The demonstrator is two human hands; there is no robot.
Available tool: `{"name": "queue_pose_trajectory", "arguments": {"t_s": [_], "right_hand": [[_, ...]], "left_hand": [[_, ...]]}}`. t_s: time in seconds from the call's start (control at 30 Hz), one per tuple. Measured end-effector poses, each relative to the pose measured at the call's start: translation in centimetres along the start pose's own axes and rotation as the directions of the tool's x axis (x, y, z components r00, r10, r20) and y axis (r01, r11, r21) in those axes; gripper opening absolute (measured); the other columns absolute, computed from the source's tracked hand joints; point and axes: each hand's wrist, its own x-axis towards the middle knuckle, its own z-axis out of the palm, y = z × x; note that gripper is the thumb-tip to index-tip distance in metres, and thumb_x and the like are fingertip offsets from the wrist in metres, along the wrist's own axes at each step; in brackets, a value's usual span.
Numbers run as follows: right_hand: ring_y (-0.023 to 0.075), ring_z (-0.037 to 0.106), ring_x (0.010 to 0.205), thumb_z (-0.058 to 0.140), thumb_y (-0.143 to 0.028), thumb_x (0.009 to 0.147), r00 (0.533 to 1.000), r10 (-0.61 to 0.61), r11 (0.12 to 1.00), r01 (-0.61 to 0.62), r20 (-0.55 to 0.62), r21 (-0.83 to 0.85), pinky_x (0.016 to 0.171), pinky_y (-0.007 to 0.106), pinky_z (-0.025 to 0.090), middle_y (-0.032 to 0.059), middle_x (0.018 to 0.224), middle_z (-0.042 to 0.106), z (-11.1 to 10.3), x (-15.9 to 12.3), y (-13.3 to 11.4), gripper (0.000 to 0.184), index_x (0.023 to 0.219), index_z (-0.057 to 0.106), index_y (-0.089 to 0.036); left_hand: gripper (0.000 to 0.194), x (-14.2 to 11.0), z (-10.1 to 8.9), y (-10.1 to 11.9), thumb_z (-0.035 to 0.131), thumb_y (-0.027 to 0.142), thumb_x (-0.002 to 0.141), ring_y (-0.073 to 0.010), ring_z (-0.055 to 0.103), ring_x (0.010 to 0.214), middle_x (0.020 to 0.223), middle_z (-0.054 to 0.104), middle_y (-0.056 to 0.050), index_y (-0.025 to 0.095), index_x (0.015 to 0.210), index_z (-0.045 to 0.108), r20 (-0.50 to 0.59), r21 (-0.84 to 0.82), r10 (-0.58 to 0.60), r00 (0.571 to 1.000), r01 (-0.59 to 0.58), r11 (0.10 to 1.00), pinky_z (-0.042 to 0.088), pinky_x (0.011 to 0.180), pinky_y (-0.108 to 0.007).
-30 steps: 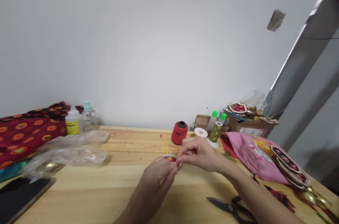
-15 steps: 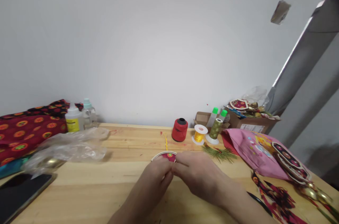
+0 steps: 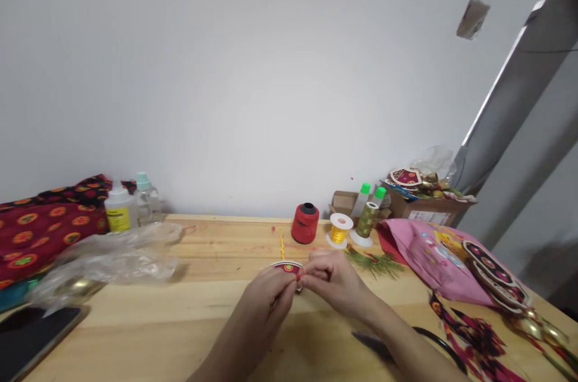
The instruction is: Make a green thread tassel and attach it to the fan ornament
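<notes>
My left hand [image 3: 267, 301] is closed on a pale-rimmed ornament [image 3: 288, 267] with dark red patterned cloth, low in the middle of the view. Fingers cover most of its face. A twisted yellow cord [image 3: 282, 245] runs from its top edge onto the table. At the ornament's right edge, my right hand [image 3: 335, 281] is pinched shut close to the left fingertips. A bit of red shows between them, too small to name. Partly hidden under my right forearm lie black-handled scissors [image 3: 371, 343].
Behind the hands stand a red thread spool [image 3: 305, 224], a yellow cord spool [image 3: 339, 230] and an olive thread spool [image 3: 367, 221]. A pink bag [image 3: 419, 255] and cloth strips [image 3: 474, 334] lie right. Leftward are a phone [image 3: 36, 334], plastic bag [image 3: 121, 261] and glue bottle [image 3: 120, 207].
My right hand has drawn slightly back and turned, so its pinching fingers now show. More of the scissors is visible under my right forearm. The view has shifted slightly.
</notes>
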Motion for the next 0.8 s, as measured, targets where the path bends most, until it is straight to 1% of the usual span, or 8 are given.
{"name": "queue_pose_trajectory", "arguments": {"t_s": [0.17, 0.27, 0.33, 0.4, 0.5, 0.6, 0.7, 0.8], "right_hand": [[0.0113, 0.046, 0.055, 0.042, -0.014, 0.080, 0.956, -0.279, 0.789, 0.283, 0.092, -0.545, 0.049, 0.022, 0.029, 0.0015, 0.061, 0.053, 0.2, -1.6, -1.0, 0.021, 0.078, 0.063, -0.016], [0.0132, 0.046, 0.056, 0.043, -0.008, 0.075, 0.941, -0.254, 0.588, 0.335, 0.225, -0.736, 0.045, 0.025, 0.023, 0.0024, 0.067, 0.057, 0.3, -1.9, -2.2, 0.019, 0.080, 0.059, -0.017], [0.0130, 0.045, 0.055, 0.045, -0.007, 0.074, 0.940, -0.196, 0.540, 0.342, 0.280, -0.769, 0.044, 0.025, 0.021, 0.0022, 0.067, 0.058, 0.0, -1.5, -3.0, 0.018, 0.078, 0.059, -0.017], [0.0120, 0.044, 0.053, 0.046, -0.009, 0.075, 0.934, -0.203, 0.577, 0.356, 0.294, -0.735, 0.045, 0.024, 0.022, 0.0015, 0.065, 0.056, -0.7, -0.6, -3.5, 0.017, 0.073, 0.060, -0.017], [0.0102, 0.047, 0.056, 0.051, -0.015, 0.077, 0.936, -0.238, 0.795, 0.341, 0.260, -0.502, 0.048, 0.021, 0.030, 0.0002, 0.062, 0.054, -1.9, 0.8, -3.1, 0.015, 0.072, 0.065, -0.017], [0.0089, 0.048, 0.053, 0.057, -0.023, 0.075, 0.975, -0.085, 0.988, 0.110, 0.204, -0.112, 0.047, 0.018, 0.034, -0.0005, 0.058, 0.053, -2.2, 1.5, -1.8, 0.013, 0.071, 0.067, -0.015], [0.0078, 0.045, 0.046, 0.060, -0.028, 0.071, 0.988, 0.068, 0.983, -0.090, 0.140, 0.158, 0.043, 0.018, 0.032, -0.0014, 0.053, 0.051, -1.4, 1.1, -0.6, 0.018, 0.067, 0.067, -0.012], [0.0064, 0.037, 0.044, 0.061, -0.026, 0.070, 0.999, 0.045, 0.993, -0.043, -0.016, 0.112, 0.041, 0.018, 0.028, -0.0036, 0.049, 0.042, -0.3, 0.3, -0.1, 0.018, 0.063, 0.067, -0.011]], "left_hand": [[0.020, 0.1, -0.1, -0.4, 0.038, 0.019, 0.083, -0.0143, 0.054, 0.069, 0.071, 0.060, -0.001, 0.019, 0.074, 0.056, 0.000, 0.099, -0.062, 0.998, 0.062, 0.993, 0.041, 0.063, -0.025], [0.020, 0.1, 0.0, -0.4, 0.038, 0.015, 0.082, -0.0148, 0.054, 0.069, 0.073, 0.061, -0.002, 0.019, 0.073, 0.055, 0.017, 0.113, -0.043, 0.999, 0.041, 0.993, 0.042, 0.064, -0.026], [0.018, 0.1, 0.1, -0.3, 0.038, 0.013, 0.081, -0.0153, 0.054, 0.075, 0.079, 0.061, -0.003, 0.018, 0.077, 0.055, 0.051, 0.105, 0.009, 0.999, -0.015, 0.994, 0.042, 0.069, -0.027], [0.018, 0.0, 0.2, -0.3, 0.037, 0.012, 0.081, -0.0161, 0.053, 0.080, 0.083, 0.060, -0.005, 0.018, 0.080, 0.054, 0.088, 0.094, 0.078, 0.993, -0.086, 0.992, 0.042, 0.073, -0.028], [0.019, -0.1, 0.2, -0.1, 0.035, 0.012, 0.082, -0.0162, 0.052, 0.078, 0.079, 0.058, -0.005, 0.017, 0.080, 0.053, 0.104, 0.109, 0.163, 0.981, -0.174, 0.979, 0.042, 0.069, -0.028], [0.018, -0.2, 0.0, 0.1, 0.038, 0.010, 0.081, -0.0146, 0.052, 0.076, 0.078, 0.058, -0.004, 0.017, 0.086, 0.053, 0.055, 0.115, 0.234, 0.971, -0.239, 0.964, 0.041, 0.067, -0.025], [0.016, -0.2, -0.2, 0.0, 0.040, 0.009, 0.081, -0.0134, 0.052, 0.077, 0.080, 0.059, -0.003, 0.017, 0.084, 0.054, 0.007, 0.116, 0.222, 0.975, -0.222, 0.968, 0.041, 0.069, -0.023], [0.016, -0.1, -0.2, -0.1, 0.040, 0.013, 0.082, -0.0133, 0.052, 0.070, 0.071, 0.058, -0.002, 0.017, 0.076, 0.054, -0.023, 0.167, 0.146, 0.989, -0.140, 0.976, 0.041, 0.064, -0.023]]}}
